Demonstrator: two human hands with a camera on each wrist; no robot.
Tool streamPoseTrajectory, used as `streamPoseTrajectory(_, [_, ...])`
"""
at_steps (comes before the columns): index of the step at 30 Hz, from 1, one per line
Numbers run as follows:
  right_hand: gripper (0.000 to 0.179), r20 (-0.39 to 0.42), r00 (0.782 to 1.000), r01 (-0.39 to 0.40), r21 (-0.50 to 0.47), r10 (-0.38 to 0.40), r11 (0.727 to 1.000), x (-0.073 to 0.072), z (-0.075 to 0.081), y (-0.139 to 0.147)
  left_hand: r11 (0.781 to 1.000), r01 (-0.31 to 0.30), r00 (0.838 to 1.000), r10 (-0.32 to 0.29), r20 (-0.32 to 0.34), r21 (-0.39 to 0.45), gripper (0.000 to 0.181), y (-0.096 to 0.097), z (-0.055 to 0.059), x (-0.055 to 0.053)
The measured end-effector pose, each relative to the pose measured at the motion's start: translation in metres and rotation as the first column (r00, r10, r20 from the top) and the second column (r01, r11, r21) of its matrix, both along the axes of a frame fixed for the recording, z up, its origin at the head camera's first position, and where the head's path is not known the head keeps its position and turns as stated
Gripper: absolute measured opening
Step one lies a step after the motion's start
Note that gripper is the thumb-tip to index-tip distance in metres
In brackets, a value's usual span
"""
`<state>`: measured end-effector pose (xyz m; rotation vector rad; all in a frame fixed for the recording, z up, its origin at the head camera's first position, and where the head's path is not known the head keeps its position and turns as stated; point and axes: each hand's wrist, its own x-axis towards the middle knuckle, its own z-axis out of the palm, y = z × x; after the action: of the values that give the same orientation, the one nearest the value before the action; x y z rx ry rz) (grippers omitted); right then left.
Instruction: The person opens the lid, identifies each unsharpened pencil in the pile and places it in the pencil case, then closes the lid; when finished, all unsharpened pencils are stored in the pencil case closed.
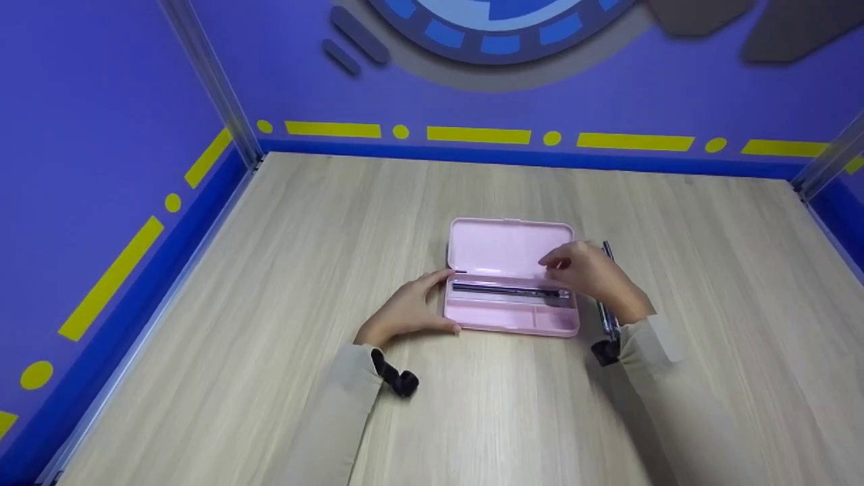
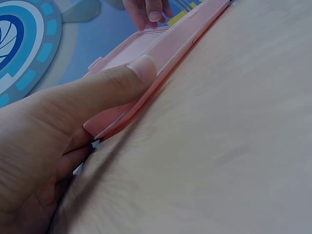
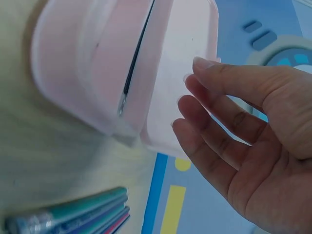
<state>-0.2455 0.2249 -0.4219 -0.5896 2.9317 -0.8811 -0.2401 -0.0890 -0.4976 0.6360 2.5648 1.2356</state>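
Observation:
A pink pencil case (image 1: 493, 315) lies on the table with its lid (image 1: 506, 243) folded back. Inside its rear compartment rests a dark pencil (image 1: 499, 290), whose end is also in the right wrist view. My left hand (image 1: 408, 310) grips the case at its left end, the thumb (image 2: 117, 83) on the front wall and the fingers toward the back. Over the right end hovers my right hand (image 1: 597, 273), its fingers (image 3: 195, 141) loosely bent with nothing between them. Several coloured pens or pencils (image 3: 92, 214) lie beside the case, partly hidden by the right hand in the head view.
The wood-grain table (image 1: 324, 229) meets a blue printed wall (image 1: 472, 104) at the back and another at the left. Metal posts (image 1: 216, 81) stand at the corners. Black straps with small cameras (image 1: 403, 383) sit on both wrists.

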Motion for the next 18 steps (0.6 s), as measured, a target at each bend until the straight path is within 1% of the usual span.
streamPoseTrajectory(5, [0.021,0.021,0.999,0.045,-0.006,-0.044,0.999,0.003,0.003,0.012,1.000,-0.003,1.000,0.003,0.014,0.007,0.104,0.000,0.000,0.000])
streamPoseTrajectory(9, [0.022,0.032,0.998,0.061,-0.020,-0.060,0.998,0.004,0.004,0.023,1.000,-0.007,1.000,0.007,0.012,0.010,0.104,0.000,0.000,0.000])
streamPoseTrajectory(12, [0.023,0.025,0.997,0.069,-0.021,-0.068,0.997,0.006,0.003,0.032,1.000,-0.007,1.000,0.006,0.010,0.014,0.104,0.000,0.000,0.000])
streamPoseTrajectory(18, [0.025,0.022,0.993,0.113,-0.011,-0.113,0.994,0.009,-0.001,0.047,1.000,-0.008,1.000,0.008,0.023,0.009,0.105,0.000,0.000,0.001])
